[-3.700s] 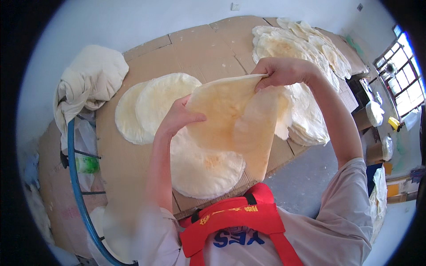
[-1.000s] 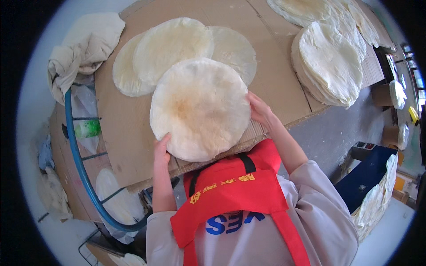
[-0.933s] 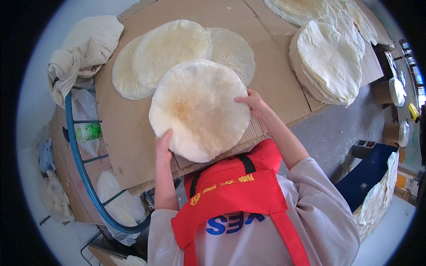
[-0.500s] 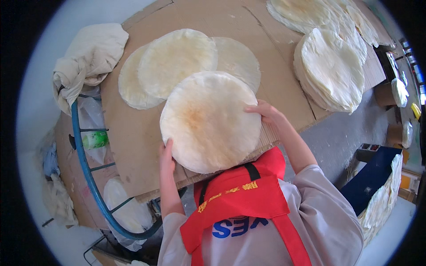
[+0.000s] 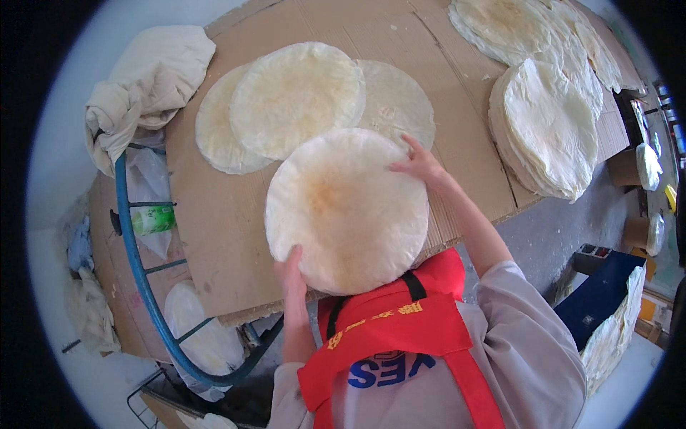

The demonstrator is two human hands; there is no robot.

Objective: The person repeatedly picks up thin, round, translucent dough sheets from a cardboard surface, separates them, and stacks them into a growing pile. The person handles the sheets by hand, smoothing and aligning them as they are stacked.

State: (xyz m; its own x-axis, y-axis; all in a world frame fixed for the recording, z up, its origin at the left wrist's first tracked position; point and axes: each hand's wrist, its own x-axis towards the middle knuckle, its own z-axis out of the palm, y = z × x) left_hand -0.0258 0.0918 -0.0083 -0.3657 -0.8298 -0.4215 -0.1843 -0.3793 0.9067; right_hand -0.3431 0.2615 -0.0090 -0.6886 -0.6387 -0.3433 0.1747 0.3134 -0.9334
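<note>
A thick stack of round, pale flatbreads point(image 5: 350, 214), lightly browned near its middle, lies at the near edge of the cardboard-covered table. My left hand point(image 5: 291, 272) holds its lower left rim, thumb on top; the other fingers are mostly hidden. At the upper right rim, my right hand point(image 5: 421, 163) has thumb and forefinger spread apart, touching the stack without visibly gripping it. Just beyond, a round flatbread point(image 5: 296, 100) overlaps a second pale one point(image 5: 214, 121) on its left and a thinner, greyer one point(image 5: 400, 107) on its right.
A tall flatbread stack point(image 5: 547, 129) stands at the table's right edge, with more loose sheets point(image 5: 507, 28) behind. Cream cloth point(image 5: 153, 71) hangs over a blue metal frame point(image 5: 132, 250) at left. A dark blue box point(image 5: 597, 293) is at lower right. Cardboard point(image 5: 214, 236) covers the table.
The view has shifted slightly. My right hand has loosened from the rim, its fingers spreading apart. My left hand still holds the lower left rim.
</note>
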